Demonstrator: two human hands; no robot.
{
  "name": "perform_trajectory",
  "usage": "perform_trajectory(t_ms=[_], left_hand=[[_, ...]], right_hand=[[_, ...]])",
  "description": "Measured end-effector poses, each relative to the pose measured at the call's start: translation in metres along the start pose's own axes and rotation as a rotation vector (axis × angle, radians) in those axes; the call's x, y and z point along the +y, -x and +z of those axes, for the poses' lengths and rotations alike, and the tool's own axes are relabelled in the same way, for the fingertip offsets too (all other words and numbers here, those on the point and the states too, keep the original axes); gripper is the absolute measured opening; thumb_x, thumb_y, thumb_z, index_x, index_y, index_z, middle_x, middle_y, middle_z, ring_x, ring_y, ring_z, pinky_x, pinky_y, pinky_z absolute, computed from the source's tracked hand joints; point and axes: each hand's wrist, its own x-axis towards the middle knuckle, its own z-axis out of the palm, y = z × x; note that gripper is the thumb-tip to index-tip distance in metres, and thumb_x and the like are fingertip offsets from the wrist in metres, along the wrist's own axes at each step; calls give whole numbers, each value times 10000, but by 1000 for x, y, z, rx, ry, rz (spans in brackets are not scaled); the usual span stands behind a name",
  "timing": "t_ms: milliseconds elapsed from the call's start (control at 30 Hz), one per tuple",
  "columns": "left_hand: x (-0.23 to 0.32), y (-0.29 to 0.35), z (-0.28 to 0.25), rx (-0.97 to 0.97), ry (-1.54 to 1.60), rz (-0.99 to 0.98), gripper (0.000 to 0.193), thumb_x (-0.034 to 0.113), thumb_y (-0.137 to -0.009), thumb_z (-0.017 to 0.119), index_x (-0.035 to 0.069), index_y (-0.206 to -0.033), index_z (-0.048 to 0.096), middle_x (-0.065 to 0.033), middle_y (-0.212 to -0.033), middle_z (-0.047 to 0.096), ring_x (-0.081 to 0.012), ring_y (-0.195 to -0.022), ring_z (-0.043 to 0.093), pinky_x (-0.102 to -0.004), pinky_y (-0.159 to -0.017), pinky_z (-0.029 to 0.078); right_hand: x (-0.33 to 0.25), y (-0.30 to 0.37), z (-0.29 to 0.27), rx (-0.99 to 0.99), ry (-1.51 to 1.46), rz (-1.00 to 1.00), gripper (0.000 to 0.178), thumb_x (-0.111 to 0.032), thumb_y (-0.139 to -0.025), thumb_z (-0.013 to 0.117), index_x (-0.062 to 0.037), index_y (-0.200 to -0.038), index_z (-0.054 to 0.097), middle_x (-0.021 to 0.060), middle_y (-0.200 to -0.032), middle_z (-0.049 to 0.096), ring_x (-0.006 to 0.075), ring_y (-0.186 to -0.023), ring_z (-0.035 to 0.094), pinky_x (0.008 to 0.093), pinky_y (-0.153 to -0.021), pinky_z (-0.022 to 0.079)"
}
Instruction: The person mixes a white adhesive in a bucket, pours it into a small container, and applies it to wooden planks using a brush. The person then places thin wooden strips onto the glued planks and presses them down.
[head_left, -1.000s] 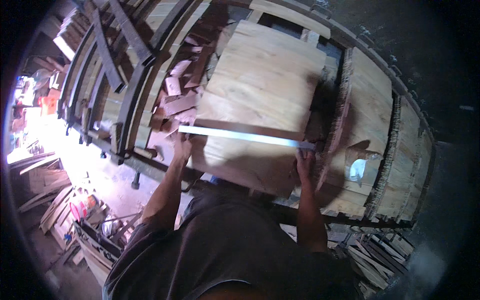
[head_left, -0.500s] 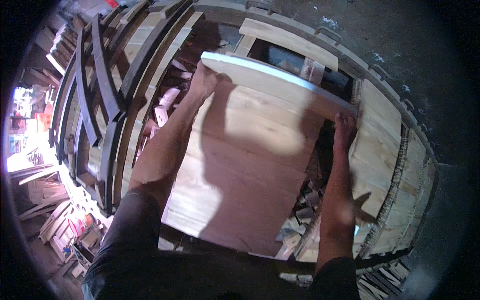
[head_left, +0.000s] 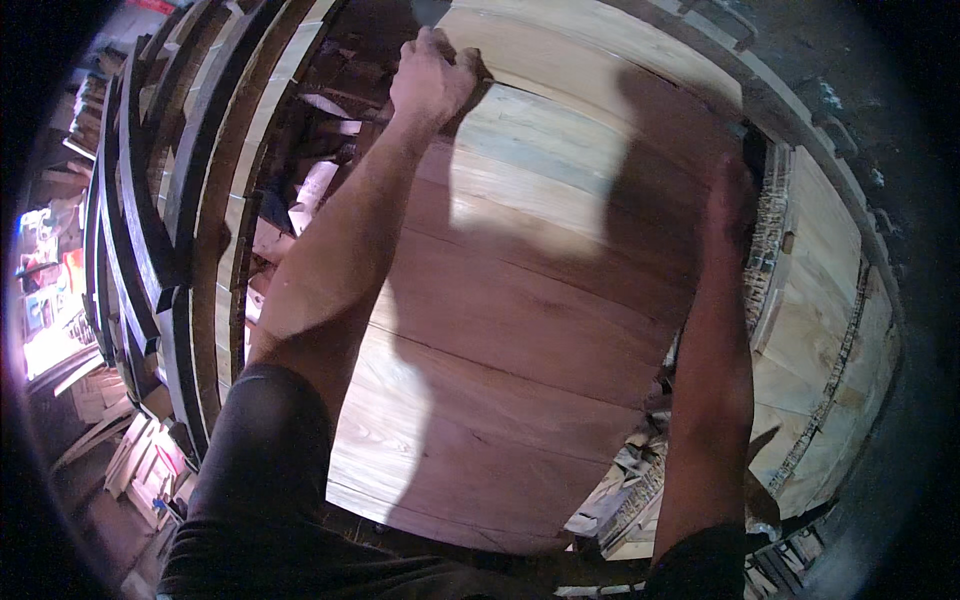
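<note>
Dim overall, white-pink glare far left of your left hand (head_left: 435, 82), a lit patch on the planks (head_left: 540, 145) just right of it, broad shadow below, your right hand (head_left: 730, 195) dark and soft-edged, straight edges bending toward a black rim.

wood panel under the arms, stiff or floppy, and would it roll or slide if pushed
The panel is probably stiff, as it looks like solid wood. Broad and flat, it would likely slide rather than roll. Since it shows as several strips, parts might shift separately; whether they're joined is unclear.
</note>
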Motion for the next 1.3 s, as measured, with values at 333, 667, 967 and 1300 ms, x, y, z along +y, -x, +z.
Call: perform_trajectory(t_ms=[333, 667, 967, 1300], left_hand=[[-12, 2, -1, 131, 7, 72, 929, 502, -740, 794, 98, -1469, 385, -214, -1273, 609, -363, -1175, 593, -432, -993, 477], [-7, -8, -5, 51, -47, -32, 923, 533, -706, 793, 161, -1462, 416, -173, -1195, 667, -347, -1139, 622, -434, -989, 478], [4, -4, -9, 21, -105, -29, 969, 552, -719, 781, 195, -1486, 309, -198, -1167, 671, -380, -1099, 637, -449, -950, 501], [-7, -5, 1, 47, -18, 91, 1080, 575, -720, 796, 79, -1513, 256, -205, -1296, 607, -352, -1201, 587, -416, -1006, 466]], right_hand=[[-50, 11, 0, -86, 262, -53, 748, -385, -899, 659, 39, -1450, 383, 216, -1432, 473, 319, -1318, 465, 396, -1099, 351], [-45, 4, 18, 54, 669, -131, 766, -463, -901, 629, 4, -1456, 383, 257, -1466, 427, 387, -1347, 434, 427, -1110, 346], [-35, 1, 18, 31, 470, -181, 671, -349, -922, 626, -2, -1448, 395, 227, -1444, 465, 373, -1328, 457, 431, -1106, 351], [-55, 9, 16, 90, 521, -131, 873, -396, -837, 723, 4, -1485, 295, 252, -1511, 350, 390, -1391, 359, 458, -1142, 300]])
